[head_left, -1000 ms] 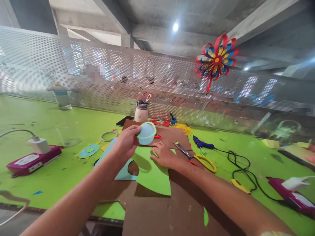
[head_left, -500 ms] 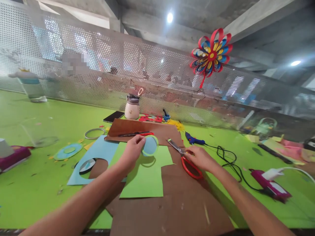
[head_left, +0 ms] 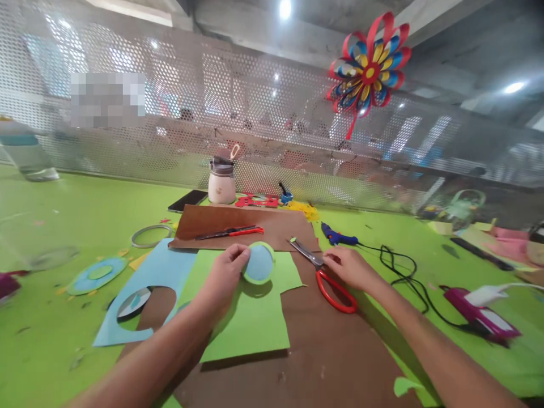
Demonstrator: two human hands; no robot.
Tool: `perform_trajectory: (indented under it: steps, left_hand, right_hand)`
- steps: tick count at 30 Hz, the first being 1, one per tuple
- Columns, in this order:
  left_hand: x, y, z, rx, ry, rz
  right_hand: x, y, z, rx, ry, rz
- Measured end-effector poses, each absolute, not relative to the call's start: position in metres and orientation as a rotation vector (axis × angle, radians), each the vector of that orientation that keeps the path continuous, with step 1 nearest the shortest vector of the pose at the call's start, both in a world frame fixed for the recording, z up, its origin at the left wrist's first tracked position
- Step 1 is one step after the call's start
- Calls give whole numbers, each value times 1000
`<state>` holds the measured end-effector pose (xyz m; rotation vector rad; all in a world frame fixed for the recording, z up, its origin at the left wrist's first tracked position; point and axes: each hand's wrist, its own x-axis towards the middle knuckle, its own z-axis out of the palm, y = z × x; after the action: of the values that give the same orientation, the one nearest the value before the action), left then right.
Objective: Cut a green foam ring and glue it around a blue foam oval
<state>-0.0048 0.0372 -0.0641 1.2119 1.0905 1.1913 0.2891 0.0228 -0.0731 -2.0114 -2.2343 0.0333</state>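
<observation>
Blue disc green-rimmed; scissors red-handled; table lime green.

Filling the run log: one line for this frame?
left hand: holds blue paper disc | right hand: on red-handled scissors | brown card sheet

The green table is covered with brown card, a phone, a glue gun and a flask.

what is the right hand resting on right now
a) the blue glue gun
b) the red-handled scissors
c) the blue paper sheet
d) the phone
b: the right hand lies on the red-handled scissors on the brown card, while the left hand holds the blue disc over the green paper.
</observation>
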Motion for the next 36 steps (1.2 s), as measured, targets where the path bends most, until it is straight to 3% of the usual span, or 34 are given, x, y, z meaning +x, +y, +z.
perform_trajectory:
  steps: [17,36]
  left_hand:
    - [-4,38,-66,1135,1107,1184]
    - [-10,46,-69,986,1033,1200]
  right_hand:
    - [287,20,-61,-2056,-2268,0]
    - [297,7,-61,-2103,-2330,333]
